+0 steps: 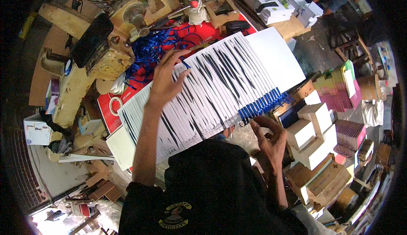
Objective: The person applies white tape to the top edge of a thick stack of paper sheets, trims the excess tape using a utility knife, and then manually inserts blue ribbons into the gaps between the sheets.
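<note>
A long row of overlapping white booklets or sheets (229, 82) with dark streaks lies slantwise before me. Along its far left edge, my left hand (167, 80) arches over the sheets with thumb and fingers apart; a small blue strip shows between their tips. Blue ribbon ends (263, 105) stick out in a dense row from the near right edge of the stack. Just below them my right hand (271, 139) has thumb and forefinger brought together; what lies between them, if anything, is too small to make out.
A plain white sheet (277, 57) covers the stack's right end. Behind are a tangle of blue ribbon (154, 48), a red board (106, 108) under the stack, and a worn machine (110, 52). White boxes (311, 120) and a cardboard carton (328, 184) stand at right.
</note>
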`<state>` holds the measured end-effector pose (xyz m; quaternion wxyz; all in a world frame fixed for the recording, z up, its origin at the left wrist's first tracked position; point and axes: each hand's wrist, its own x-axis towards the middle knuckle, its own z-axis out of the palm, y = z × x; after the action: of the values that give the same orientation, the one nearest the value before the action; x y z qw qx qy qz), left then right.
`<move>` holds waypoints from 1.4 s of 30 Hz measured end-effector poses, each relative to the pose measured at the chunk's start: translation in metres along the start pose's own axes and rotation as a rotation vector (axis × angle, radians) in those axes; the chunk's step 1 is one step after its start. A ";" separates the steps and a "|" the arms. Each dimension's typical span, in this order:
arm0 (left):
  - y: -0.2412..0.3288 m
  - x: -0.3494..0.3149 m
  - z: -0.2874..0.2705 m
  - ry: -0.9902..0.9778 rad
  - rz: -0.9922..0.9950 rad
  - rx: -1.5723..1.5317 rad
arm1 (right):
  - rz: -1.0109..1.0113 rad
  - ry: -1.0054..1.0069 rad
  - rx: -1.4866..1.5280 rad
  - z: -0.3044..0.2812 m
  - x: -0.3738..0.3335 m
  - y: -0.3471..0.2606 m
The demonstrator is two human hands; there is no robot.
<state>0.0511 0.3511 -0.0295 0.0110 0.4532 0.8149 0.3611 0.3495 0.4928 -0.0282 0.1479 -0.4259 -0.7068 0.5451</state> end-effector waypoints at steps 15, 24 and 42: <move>0.110 -0.030 0.003 -0.323 -0.008 -0.632 | -0.230 -0.156 0.288 0.016 -0.020 -0.036; 0.167 -0.126 0.036 -0.349 -0.698 -1.299 | -0.390 -0.199 -0.002 -0.040 -0.069 -0.024; 0.108 -0.075 0.060 0.010 -0.170 -0.351 | 0.133 -0.288 0.248 0.002 -0.014 0.014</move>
<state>0.1951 0.3654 -0.0325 0.1161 0.3722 0.7749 0.4976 0.3629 0.4815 -0.0377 0.0603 -0.3676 -0.6184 0.6919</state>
